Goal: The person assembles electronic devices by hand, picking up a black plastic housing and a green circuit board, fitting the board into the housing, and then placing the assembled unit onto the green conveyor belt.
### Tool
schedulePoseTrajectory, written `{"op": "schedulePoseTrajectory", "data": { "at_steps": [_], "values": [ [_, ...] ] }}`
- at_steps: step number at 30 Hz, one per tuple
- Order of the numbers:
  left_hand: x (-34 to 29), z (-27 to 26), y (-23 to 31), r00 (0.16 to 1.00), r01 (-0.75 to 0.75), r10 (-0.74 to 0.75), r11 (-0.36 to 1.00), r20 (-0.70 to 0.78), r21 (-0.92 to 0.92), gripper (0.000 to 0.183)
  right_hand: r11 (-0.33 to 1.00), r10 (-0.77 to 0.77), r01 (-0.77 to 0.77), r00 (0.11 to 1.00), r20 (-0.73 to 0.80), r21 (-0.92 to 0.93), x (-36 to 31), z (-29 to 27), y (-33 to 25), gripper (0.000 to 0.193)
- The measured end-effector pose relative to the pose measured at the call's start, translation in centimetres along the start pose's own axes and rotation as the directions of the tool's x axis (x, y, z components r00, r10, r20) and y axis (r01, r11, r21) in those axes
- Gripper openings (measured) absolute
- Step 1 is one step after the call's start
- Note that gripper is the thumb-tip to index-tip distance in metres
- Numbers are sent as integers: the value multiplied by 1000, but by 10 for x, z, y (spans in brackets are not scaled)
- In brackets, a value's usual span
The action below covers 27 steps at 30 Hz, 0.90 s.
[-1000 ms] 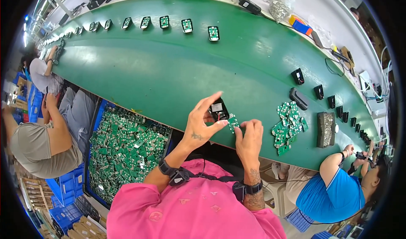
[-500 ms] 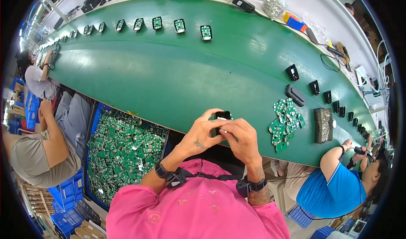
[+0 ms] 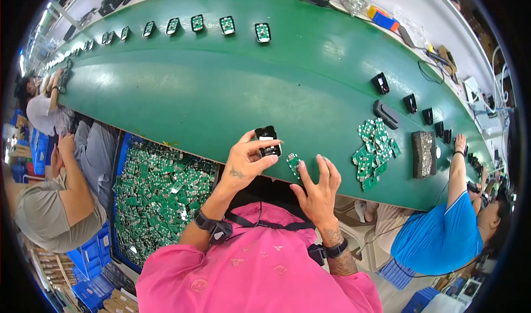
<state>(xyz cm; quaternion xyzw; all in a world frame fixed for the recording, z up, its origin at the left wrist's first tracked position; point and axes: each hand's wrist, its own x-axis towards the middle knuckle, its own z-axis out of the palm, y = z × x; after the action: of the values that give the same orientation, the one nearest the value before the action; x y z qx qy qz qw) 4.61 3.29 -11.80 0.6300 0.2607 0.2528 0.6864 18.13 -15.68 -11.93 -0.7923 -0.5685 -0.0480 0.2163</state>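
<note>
1. Left hand (image 3: 242, 164): forearm slants up and inward from the lower edge, back of the hand towards me. I read a pinch, thumb low and index finger laid across the front of a black case.
2. Case (image 3: 267, 133): held up near the table's (image 3: 221, 94) near edge. A pale part shows inside, partly behind the index finger.
3. Right hand (image 3: 319, 194): forearm rises steeply, leaning a little left; back of the hand up, fingers spread, thumb angled out to the left.
4. Board (image 3: 293, 162): small, green, between the hands, by the right index fingertip. I cannot tell whether they touch.
5. Right of that hand, I log a heap (image 3: 371, 157) of loose green boards. A black shell (image 3: 385, 115) lies just beyond it; a dark block (image 3: 424, 155) stands farther right.
6. Left of the left forearm, below table level: a blue-rimmed bin (image 3: 120, 157) full of boards.
7. Far side: filled cases (image 3: 263, 32) run in a row to the left; dark cases (image 3: 380, 83) line the right.
8. Co-worker in blue (image 3: 437, 238), right, one arm out over the table; co-worker in drab (image 3: 58, 208), left, beside the bin.
</note>
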Motion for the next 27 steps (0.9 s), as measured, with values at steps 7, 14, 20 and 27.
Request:
{"op": "schedulePoseTrajectory", "data": {
  "at_steps": [7, 14, 20, 27],
  "values": [
    [28, 46, -4, 985, -167, 170, 974, 3, -152, 35, 87, 551, -725, 607, 573, 684, -47, 5, 9, 39],
    [23, 74, -14, 982, -154, 140, 982, 128, 107, 37, -545, 547, -533, 358, 757, 647, -20, 28, -17, 45],
    [9, 76, -12, 992, -42, 57, 991, 113, -131, 35, -447, 588, -513, 449, 673, 733, -36, 21, -19, 28],
    [3, 59, 18, 973, 76, -75, 997, 217, 8, 27, 7, 688, -355, 680, 253, 935, -41, -38, -4, 20]
  ]
}}
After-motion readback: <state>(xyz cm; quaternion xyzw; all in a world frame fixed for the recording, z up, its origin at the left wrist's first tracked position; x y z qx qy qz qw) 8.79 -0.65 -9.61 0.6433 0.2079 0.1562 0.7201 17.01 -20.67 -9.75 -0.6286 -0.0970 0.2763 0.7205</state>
